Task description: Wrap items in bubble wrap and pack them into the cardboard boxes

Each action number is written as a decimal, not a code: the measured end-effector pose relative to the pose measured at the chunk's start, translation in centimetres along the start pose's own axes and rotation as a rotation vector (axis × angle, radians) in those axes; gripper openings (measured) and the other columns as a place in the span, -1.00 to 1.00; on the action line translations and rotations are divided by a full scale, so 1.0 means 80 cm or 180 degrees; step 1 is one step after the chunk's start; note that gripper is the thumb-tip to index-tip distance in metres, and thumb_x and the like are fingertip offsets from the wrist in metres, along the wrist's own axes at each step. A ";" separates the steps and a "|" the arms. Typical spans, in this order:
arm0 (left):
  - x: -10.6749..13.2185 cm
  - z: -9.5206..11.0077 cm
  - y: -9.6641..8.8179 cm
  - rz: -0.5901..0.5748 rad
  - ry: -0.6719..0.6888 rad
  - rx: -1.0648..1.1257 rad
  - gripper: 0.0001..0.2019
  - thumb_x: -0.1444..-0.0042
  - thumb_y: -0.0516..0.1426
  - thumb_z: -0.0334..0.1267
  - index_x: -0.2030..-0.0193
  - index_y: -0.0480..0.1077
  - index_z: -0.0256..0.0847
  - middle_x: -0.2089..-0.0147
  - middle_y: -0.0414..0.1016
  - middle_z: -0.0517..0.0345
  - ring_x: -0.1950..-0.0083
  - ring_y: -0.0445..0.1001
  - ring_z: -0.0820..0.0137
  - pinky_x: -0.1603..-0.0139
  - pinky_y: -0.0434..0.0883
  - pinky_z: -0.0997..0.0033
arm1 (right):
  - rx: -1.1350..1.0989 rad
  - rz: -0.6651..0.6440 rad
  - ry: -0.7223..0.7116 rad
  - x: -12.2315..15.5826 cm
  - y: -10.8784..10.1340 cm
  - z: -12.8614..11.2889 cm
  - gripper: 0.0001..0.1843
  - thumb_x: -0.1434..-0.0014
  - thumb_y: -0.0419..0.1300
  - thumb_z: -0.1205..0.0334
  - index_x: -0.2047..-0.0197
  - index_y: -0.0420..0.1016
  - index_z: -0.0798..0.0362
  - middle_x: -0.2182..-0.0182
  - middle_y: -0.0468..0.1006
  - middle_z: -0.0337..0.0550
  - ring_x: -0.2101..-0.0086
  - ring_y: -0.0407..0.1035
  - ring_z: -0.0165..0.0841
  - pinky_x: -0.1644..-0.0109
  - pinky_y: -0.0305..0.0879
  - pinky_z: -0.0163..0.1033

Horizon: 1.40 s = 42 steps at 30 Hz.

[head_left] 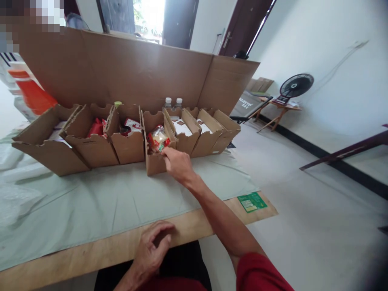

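Note:
My right hand reaches forward to a row of open cardboard bins on the table. Its fingers are curled at the front edge of the middle bin, touching a clear snack packet with red and yellow print that lies inside. I cannot make out whether the fingers grip the packet. My left hand rests near my body on the table's wooden front edge, fingers loosely curled and holding nothing that I can see.
Other bins hold red packets and white packets. Two water bottles stand behind them against a tall cardboard sheet. A pale cloth covers the table. A green card lies at its right corner. A fan stands by the wall.

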<state>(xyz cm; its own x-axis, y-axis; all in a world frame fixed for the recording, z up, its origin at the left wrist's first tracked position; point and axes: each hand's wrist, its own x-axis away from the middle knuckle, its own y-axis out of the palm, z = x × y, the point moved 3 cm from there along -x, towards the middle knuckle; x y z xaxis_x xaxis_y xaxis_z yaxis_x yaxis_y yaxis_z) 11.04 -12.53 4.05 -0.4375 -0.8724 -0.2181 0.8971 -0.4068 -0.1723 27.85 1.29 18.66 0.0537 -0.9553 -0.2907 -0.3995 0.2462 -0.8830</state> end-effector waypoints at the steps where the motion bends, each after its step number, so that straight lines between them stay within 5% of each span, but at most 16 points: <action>1: 0.005 -0.004 -0.014 0.0234 -0.0079 -0.0083 -0.78 -0.28 0.16 -0.19 0.09 0.63 -0.13 0.11 0.71 -0.02 0.06 0.69 0.20 0.03 0.64 0.21 | -0.0066 -0.0024 -0.0141 0.026 -0.009 0.002 -0.77 -0.33 0.12 0.39 0.10 0.60 -0.03 0.15 0.72 -0.09 0.19 0.54 -0.21 0.09 0.31 -0.18; 5: 0.010 -0.009 -0.077 0.0955 -0.0489 -0.0409 -0.73 -0.28 0.20 -0.06 0.05 0.62 -0.15 0.01 0.68 -0.05 -0.05 0.66 0.17 -0.11 0.61 0.14 | -0.0678 0.0068 -0.0763 0.136 -0.059 0.032 -0.77 -0.38 0.11 0.31 0.19 0.60 -0.05 0.31 0.71 -0.17 0.30 0.53 -0.30 0.09 0.36 -0.19; 8: -0.013 -0.001 -0.105 0.1154 -0.0602 -0.0465 -0.60 -0.23 0.25 -0.01 -0.11 0.55 -0.17 -0.15 0.60 -0.09 -0.04 0.63 0.19 -0.13 0.59 0.12 | -0.0974 0.0628 0.0015 0.200 -0.088 0.080 -0.81 -0.36 0.16 0.20 0.20 0.63 -0.09 0.30 0.71 -0.17 0.29 0.58 -0.28 0.13 0.46 -0.19; 12: -0.055 0.013 -0.094 0.0966 -0.0417 -0.0285 -0.26 -0.14 0.31 0.00 -0.44 0.27 -0.09 -0.45 0.33 -0.13 -0.33 0.48 0.09 -0.34 0.46 0.01 | -0.1208 0.1793 0.1494 0.273 -0.081 0.138 -0.76 -0.27 0.26 0.01 0.14 0.63 -0.04 0.23 0.72 -0.05 0.19 0.63 -0.15 0.09 0.56 -0.09; 17: -0.075 0.013 -0.050 0.0269 -0.0531 -0.0199 -0.41 -0.14 0.27 -0.03 -0.28 0.37 -0.17 -0.25 0.52 -0.09 -0.29 0.49 0.08 -0.32 0.45 0.03 | -0.1927 0.0899 0.1425 0.320 -0.019 0.145 -0.50 -0.15 0.38 -0.15 -0.06 0.57 -0.06 0.10 0.72 0.02 0.09 0.64 -0.06 0.03 0.59 -0.02; 20: -0.070 0.004 -0.042 0.0354 -0.0662 -0.0252 -0.56 -0.15 0.23 -0.05 -0.12 0.42 -0.19 -0.09 0.57 -0.03 -0.15 0.56 0.13 -0.15 0.53 0.14 | -0.1679 0.0732 0.1433 0.304 -0.003 0.134 -0.55 -0.15 0.38 -0.12 0.00 0.56 -0.05 0.11 0.70 -0.02 0.10 0.60 -0.08 0.01 0.56 0.00; 23: -0.075 0.001 -0.054 0.0692 -0.0643 -0.0372 -0.58 -0.15 0.23 -0.06 -0.09 0.41 -0.18 -0.06 0.55 0.00 -0.09 0.56 0.19 -0.07 0.54 0.22 | -0.1794 0.0691 0.1301 0.245 0.001 0.131 -0.62 -0.21 0.32 -0.03 -0.03 0.54 -0.03 0.15 0.68 -0.06 0.14 0.57 -0.13 0.03 0.53 -0.04; 26: -0.103 0.005 -0.074 0.0879 -0.0459 -0.0451 -0.52 -0.13 0.24 -0.07 -0.15 0.36 -0.17 -0.12 0.51 0.01 -0.05 0.55 0.25 -0.09 0.53 0.22 | -0.2221 0.0635 0.1053 0.169 0.011 0.143 -0.65 -0.19 0.29 0.04 -0.01 0.54 -0.03 0.16 0.68 -0.09 0.19 0.53 -0.18 0.06 0.50 -0.08; 30: -0.146 -0.001 -0.085 0.0656 -0.0356 -0.0462 -0.38 -0.07 0.23 -0.12 -0.29 0.28 -0.16 -0.20 0.48 -0.06 -0.13 0.54 0.21 -0.15 0.53 0.13 | -0.2602 0.0984 0.1047 0.106 0.035 0.167 -0.61 -0.09 0.32 0.00 0.04 0.55 -0.02 0.14 0.67 -0.08 0.17 0.50 -0.17 0.07 0.46 -0.08; 35: -0.143 -0.033 -0.076 0.0861 -0.0542 -0.0564 -0.42 -0.11 0.21 -0.13 -0.28 0.33 -0.19 -0.14 0.52 -0.15 -0.13 0.56 0.16 -0.16 0.53 0.09 | -0.2650 0.0802 0.1464 0.114 0.071 0.185 -0.54 -0.12 0.30 -0.10 0.01 0.55 0.00 0.17 0.68 -0.08 0.28 0.50 -0.21 0.16 0.45 -0.10; 42: -0.129 -0.051 -0.076 0.1033 -0.0752 -0.0763 -0.54 -0.14 0.22 -0.09 -0.16 0.41 -0.17 -0.03 0.51 -0.08 0.05 0.55 0.23 0.21 0.54 0.33 | -0.2225 0.0679 0.1517 0.122 0.075 0.194 -0.63 -0.21 0.26 -0.09 0.06 0.57 -0.01 0.27 0.68 -0.14 0.33 0.51 -0.22 0.23 0.44 -0.15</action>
<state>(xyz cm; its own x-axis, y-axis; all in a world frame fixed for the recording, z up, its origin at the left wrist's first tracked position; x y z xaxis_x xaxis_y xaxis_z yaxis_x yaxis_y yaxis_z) 9.85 0.08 3.40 -0.0856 -0.9933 -0.0774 0.9336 -0.0528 -0.3544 40.15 -3.99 4.83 -0.4124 -0.9054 -0.1009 -0.8358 0.4201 -0.3536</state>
